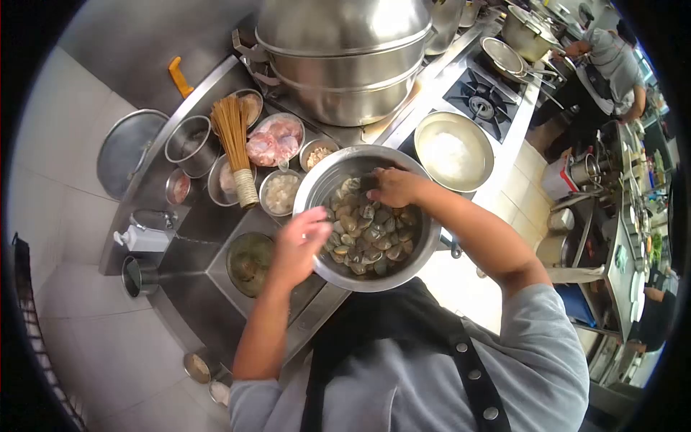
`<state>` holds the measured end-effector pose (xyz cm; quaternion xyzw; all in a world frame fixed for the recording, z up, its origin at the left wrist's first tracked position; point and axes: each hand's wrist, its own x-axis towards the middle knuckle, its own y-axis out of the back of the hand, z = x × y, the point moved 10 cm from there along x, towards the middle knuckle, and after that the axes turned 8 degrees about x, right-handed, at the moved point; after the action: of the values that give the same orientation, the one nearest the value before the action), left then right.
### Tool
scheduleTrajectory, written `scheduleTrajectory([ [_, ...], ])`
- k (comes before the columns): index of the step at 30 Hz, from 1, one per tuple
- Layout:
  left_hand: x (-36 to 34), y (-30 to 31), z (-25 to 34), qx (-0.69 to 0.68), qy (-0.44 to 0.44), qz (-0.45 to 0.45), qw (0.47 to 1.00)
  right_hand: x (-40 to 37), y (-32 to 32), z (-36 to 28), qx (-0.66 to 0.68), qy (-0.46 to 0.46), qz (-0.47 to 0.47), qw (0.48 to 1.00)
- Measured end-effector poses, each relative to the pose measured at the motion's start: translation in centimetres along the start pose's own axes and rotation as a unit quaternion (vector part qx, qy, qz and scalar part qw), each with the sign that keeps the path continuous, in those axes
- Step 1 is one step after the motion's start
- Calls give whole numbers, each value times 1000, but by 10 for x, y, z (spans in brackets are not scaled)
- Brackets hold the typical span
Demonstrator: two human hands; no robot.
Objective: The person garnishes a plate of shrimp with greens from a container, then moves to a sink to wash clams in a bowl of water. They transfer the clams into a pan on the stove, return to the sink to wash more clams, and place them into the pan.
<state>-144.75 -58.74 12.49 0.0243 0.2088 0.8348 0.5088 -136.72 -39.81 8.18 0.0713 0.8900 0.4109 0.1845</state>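
Observation:
A large steel bowl (327,271) holds a heap of clams (371,234) with brown and grey shells. My right hand (397,189) reaches over the far right rim into the bowl, its fingers bent round a dark clam at the edge of the heap. Over the left rim is my left hand (299,245), blurred, with its fingers apart and no object showing in them. It overlaps the rim in this view.
Small bowls of raw meat (276,140) and pale pieces (281,193) stand behind, beside a bamboo brush (234,144). A big steamer pot (345,79) towers at the back. Right are a wok of whitish liquid (453,151), a burner (481,106) and a co-worker (608,68).

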Motion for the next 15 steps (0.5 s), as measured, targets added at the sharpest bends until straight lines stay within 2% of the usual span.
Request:
scheduleTrajectory([
  [1, 17, -36, -12, -27, 86, -31, 995, 5, -8, 8, -14, -51, -61, 997],
  [2, 41, -48, -31, 75, 133, -14, 988, 7, -16, 17, -30, -104, -123, 986],
  [3, 63, -57, -55, 175, 180, 1, 968, 20, -23, 25, -33, -101, -123, 987],
  [5, 89, -56, -81, 259, 201, 106, 939, 44, -64, 36, -82, -30, -183, 979],
  [6, 91, -64, -83, 261, 202, 107, 938, 37, -60, 28, -81, -28, -183, 979],
  [8, 93, -76, -90, 256, 260, 87, 927, 17, -37, 21, 135, -133, -118, 975],
  [9, 96, -79, -84, 258, 260, 90, 926, 25, -52, 30, 135, -130, -117, 975],
  [10, 93, -81, -83, 244, 292, 95, 920, 44, -75, 53, 240, -150, -58, 957],
  [11, 89, -79, -85, 229, 323, 99, 913, 54, -85, 68, 341, -167, 3, 925],
  [12, 94, -79, -93, 205, 294, 125, 925, 34, -80, 63, 408, -282, 16, 868],
  [13, 101, -81, -115, 202, 296, 126, 925, 34, -83, 63, 406, -282, 13, 869],
  [15, 122, -81, -142, 124, 234, 148, 953, 40, -86, 57, 422, -228, 8, 877],
])
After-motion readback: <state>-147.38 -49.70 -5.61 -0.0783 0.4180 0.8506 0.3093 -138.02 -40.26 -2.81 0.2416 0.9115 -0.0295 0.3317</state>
